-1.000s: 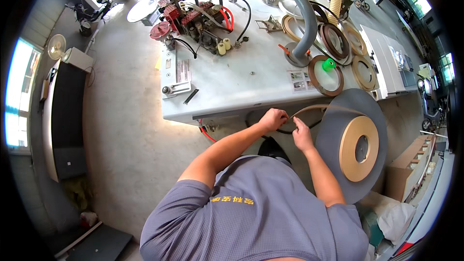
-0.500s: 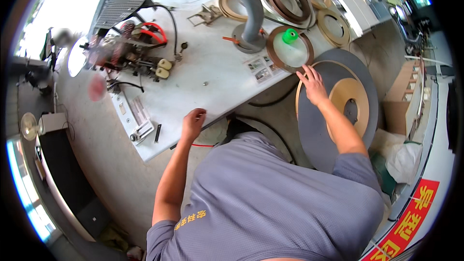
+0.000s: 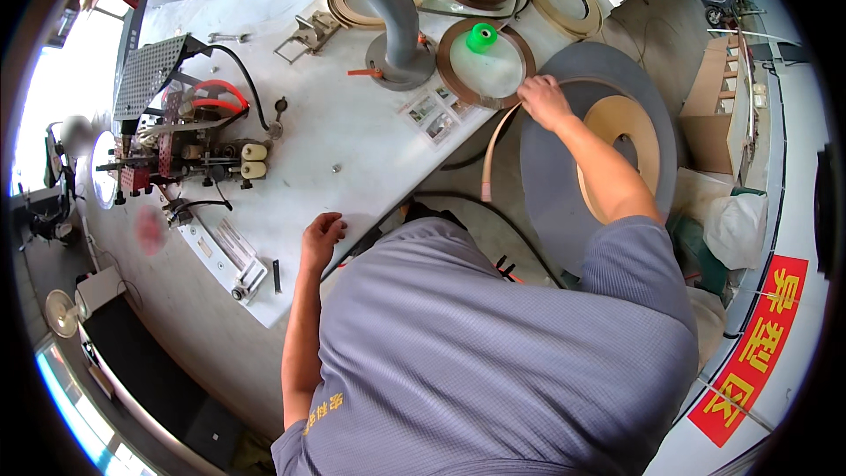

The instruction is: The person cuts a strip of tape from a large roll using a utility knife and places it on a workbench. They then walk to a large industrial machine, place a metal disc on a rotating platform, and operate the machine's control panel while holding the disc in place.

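Note:
My right hand [image 3: 545,102] is closed on a thin light-brown strip of edge banding [image 3: 490,157], whose loose end hangs down past the table edge. The strip runs to the large grey disc [image 3: 552,159], on which a tan roll of banding [image 3: 648,137] lies around the hub. Just beyond that hand, a brown banding ring [image 3: 450,77] rests on the table corner with a green spool [image 3: 482,37] inside it. My left hand [image 3: 323,240] is at the near table edge, fingers loosely bent and apart, with nothing visible in them.
On the white table [image 3: 326,132] stand a thick grey pipe [image 3: 403,18] and, at the left, a machine [image 3: 189,145] with hoses. Several banding rolls [image 3: 564,2] lie at the back. Cables [image 3: 520,229] cross the floor between table and disc. A cardboard box [image 3: 709,123] stands right.
My right hand has closed on the strip and drawn its loose end out to the left of the disc. The view has shifted; my left hand stays by the table edge.

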{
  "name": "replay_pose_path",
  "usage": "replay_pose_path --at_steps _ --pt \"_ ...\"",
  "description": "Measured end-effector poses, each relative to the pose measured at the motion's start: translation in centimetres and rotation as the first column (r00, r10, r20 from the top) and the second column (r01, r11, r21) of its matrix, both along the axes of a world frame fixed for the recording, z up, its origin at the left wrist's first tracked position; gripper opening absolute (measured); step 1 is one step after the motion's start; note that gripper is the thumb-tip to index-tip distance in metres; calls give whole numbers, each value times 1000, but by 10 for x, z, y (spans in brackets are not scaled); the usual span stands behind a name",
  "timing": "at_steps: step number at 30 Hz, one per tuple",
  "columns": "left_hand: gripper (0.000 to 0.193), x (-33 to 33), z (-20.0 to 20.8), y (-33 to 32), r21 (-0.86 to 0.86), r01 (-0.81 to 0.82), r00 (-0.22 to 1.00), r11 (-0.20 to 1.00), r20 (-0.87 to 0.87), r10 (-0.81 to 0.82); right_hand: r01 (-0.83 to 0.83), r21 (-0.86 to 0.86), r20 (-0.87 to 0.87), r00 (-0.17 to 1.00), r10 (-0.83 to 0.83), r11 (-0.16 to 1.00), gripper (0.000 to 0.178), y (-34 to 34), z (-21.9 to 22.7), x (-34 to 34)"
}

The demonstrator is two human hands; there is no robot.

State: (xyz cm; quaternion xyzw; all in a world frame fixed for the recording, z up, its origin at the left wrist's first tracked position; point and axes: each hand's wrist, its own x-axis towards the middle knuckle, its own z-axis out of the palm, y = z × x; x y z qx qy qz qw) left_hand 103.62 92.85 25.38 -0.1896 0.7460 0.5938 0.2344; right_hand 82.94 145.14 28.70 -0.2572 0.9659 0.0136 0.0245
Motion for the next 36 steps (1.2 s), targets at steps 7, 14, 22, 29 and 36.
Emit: replay_pose_path --at_steps 7,14,22,29,36 --pt "26 1 -4 -13 129 30 999 991 41 -36 -33 -200 156 986 65 979 12 -40 13 11" --pt "27 -2 0 -33 114 84 996 990 9 -85 -90 -259 116 986 123 962 18 -87 9 23" --pt "32 -23 13 -54 53 94 995 994 -27 -93 -131 -424 70 982 176 896 23 -186 5 29" --pt "55 -52 48 -47 134 26 989 991 -150 -5 -142 -521 115 965 234 842 23 -295 -8 35" --pt "88 -77 24 -46 187 -121 975 975 -164 152 -60 -556 236 945 226 829 18 -360 -24 46"
